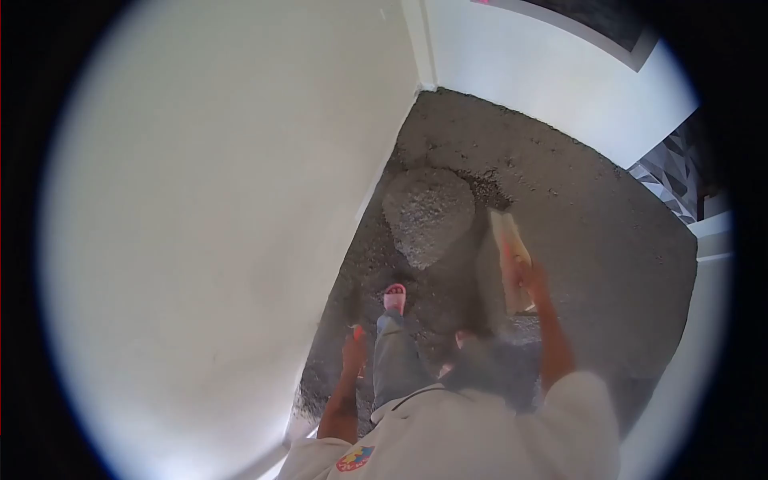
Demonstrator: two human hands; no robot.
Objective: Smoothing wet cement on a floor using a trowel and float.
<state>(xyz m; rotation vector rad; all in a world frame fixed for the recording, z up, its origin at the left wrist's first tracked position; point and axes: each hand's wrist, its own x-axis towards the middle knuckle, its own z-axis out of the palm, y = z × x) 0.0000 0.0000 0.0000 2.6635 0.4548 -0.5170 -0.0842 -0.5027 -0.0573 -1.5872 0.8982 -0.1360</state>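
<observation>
My right hand [529,278] is closed round the handle of a long, pale yellow float [504,228], which lies along the grey mortar floor [592,240] to the right of my feet. Part of the float is smeared by motion. Down by the left wall, my left hand [353,352] grips a small tool with an orange handle [358,330]; its dark far end is blurred, so its kind is unclear. Ahead of my feet sits a lighter, wet, rough heap of mortar [430,212], apart from both hands.
A cream wall [216,200] rises close on my left, and a white wall [544,72] bounds the far side. Loose crumbs [488,188] lie beyond the heap. Patterned grey tiles [668,176] show at the far right. My pink sandal [394,296] stands on the mortar.
</observation>
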